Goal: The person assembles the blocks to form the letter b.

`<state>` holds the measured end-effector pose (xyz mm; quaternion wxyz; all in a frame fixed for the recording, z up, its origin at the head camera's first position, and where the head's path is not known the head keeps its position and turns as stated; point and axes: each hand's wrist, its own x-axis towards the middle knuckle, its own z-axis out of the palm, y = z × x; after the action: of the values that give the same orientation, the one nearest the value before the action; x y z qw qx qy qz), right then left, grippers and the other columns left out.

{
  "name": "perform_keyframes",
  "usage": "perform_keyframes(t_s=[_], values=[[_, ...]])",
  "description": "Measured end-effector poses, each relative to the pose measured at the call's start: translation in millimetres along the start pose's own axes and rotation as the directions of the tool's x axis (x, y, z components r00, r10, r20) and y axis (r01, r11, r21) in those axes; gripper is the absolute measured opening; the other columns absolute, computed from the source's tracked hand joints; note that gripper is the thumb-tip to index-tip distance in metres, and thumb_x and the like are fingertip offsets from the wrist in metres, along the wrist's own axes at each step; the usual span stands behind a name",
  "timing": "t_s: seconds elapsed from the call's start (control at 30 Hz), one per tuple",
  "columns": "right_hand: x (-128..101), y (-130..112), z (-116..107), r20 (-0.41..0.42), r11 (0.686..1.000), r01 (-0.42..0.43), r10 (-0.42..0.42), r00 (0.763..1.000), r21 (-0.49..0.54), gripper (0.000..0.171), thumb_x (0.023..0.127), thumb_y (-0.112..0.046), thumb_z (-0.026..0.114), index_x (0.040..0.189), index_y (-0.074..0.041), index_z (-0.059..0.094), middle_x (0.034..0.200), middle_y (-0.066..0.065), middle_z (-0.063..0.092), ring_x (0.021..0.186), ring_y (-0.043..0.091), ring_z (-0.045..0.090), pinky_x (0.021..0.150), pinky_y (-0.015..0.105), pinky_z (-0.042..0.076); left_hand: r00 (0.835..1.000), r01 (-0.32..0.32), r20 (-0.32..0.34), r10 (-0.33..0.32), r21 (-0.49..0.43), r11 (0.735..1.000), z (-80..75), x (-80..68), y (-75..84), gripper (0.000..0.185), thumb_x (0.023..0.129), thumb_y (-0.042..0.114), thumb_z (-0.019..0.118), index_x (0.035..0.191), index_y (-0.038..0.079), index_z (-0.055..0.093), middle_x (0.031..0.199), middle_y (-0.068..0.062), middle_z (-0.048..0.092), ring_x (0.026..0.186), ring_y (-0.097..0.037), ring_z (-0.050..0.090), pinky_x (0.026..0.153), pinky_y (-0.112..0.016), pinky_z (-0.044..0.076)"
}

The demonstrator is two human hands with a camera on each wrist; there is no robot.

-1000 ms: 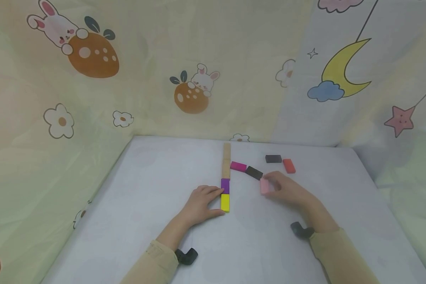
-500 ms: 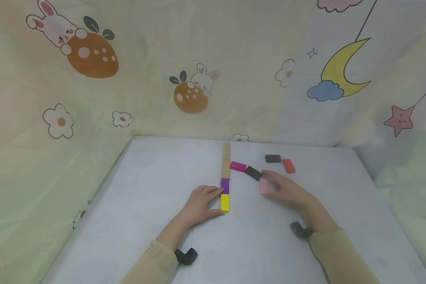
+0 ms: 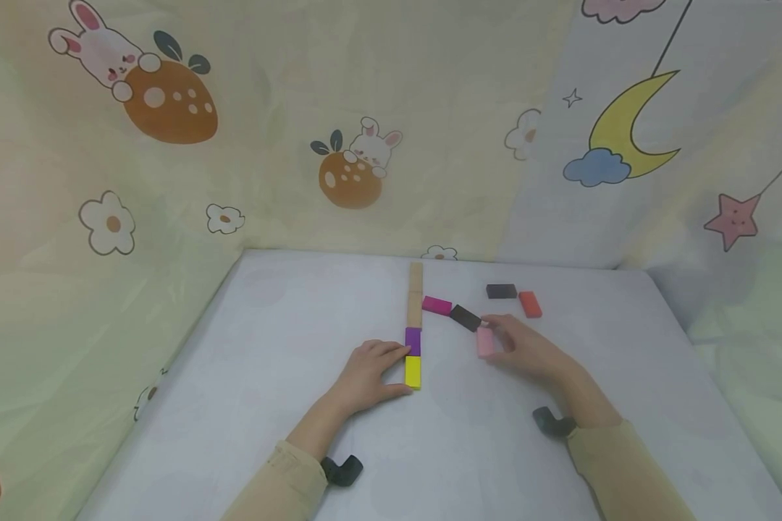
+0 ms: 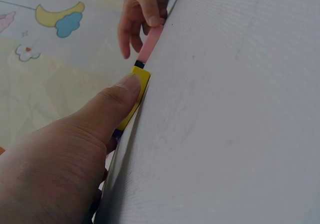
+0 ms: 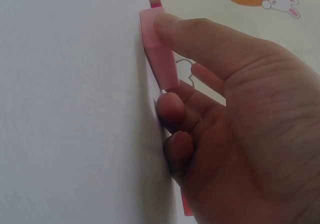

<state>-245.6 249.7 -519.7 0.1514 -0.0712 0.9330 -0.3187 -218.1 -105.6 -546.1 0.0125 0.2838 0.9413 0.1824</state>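
My left hand (image 3: pixel 367 376) holds the yellow block (image 3: pixel 413 373) lengthwise, thumb at its near end and a fingertip by its joint with the purple block (image 3: pixel 413 339). In the left wrist view the thumb presses on the yellow block (image 4: pixel 142 76). Two plain wooden blocks (image 3: pixel 415 293) continue that straight row toward the back. From the row a magenta block (image 3: pixel 437 305) and a black block (image 3: pixel 465 318) branch off to the right. At the branch's end my right hand (image 3: pixel 528 349) pinches a pink block (image 3: pixel 485 343); the right wrist view shows the thumb on the pink block (image 5: pixel 162 63).
Behind the right hand lie a dark block (image 3: pixel 501 291) and a red block (image 3: pixel 531 304), apart from the rows. A white tabletop (image 3: pixel 254 318) carries everything. At its back and sides hangs a patterned curtain (image 3: pixel 267 145).
The right hand's fingertip has shifted very slightly at the far end of the pink block. Both hands and all blocks otherwise stay where they were.
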Motion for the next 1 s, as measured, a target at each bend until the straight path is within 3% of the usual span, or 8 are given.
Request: perform_keyframes(t_s=[0.33, 0.63, 1.0], values=[[-0.7, 1.4, 1.2, 0.004, 1.0, 0.016, -0.016, 1.0, 0.018, 0.074, 0.083, -0.046, 0.076, 0.146, -0.046, 0.037, 0.151, -0.004, 0.043, 0.138, 0.03, 0.041, 0.109, 0.058, 0.042, 1.0, 0.003, 0.002, -0.003, 0.002, 1.0, 1.1, 0.2, -0.8, 0.076, 0.083, 0.061, 0.069, 0.149, 0.032, 0.044, 0.145, 0.006, 0.052, 0.134, -0.021, 0.044, 0.116, -0.048, 0.034], [-1.1, 3.4, 0.7, -0.011, 0.998, 0.059, -0.059, 0.998, -0.012, 0.068, 0.083, -0.048, 0.076, 0.142, -0.042, 0.044, 0.147, -0.008, 0.046, 0.14, 0.026, 0.04, 0.109, 0.056, 0.042, 1.0, 0.019, 0.019, -0.019, -0.006, 1.0, 0.5, 0.6, -0.1, 0.076, 0.084, 0.062, 0.068, 0.15, 0.033, 0.043, 0.146, 0.006, 0.051, 0.136, -0.021, 0.042, 0.116, -0.048, 0.034], [0.9, 8.4, -4.5, 0.016, 0.999, 0.008, -0.009, 1.0, 0.033, 0.062, 0.082, -0.051, 0.076, 0.136, -0.046, 0.048, 0.141, -0.011, 0.048, 0.133, 0.025, 0.045, 0.104, 0.055, 0.047, 1.0, 0.011, 0.017, -0.011, -0.001, 1.0, 3.3, 0.5, -2.7, 0.076, 0.084, 0.062, 0.067, 0.15, 0.034, 0.042, 0.146, 0.006, 0.051, 0.136, -0.022, 0.042, 0.117, -0.048, 0.033]])
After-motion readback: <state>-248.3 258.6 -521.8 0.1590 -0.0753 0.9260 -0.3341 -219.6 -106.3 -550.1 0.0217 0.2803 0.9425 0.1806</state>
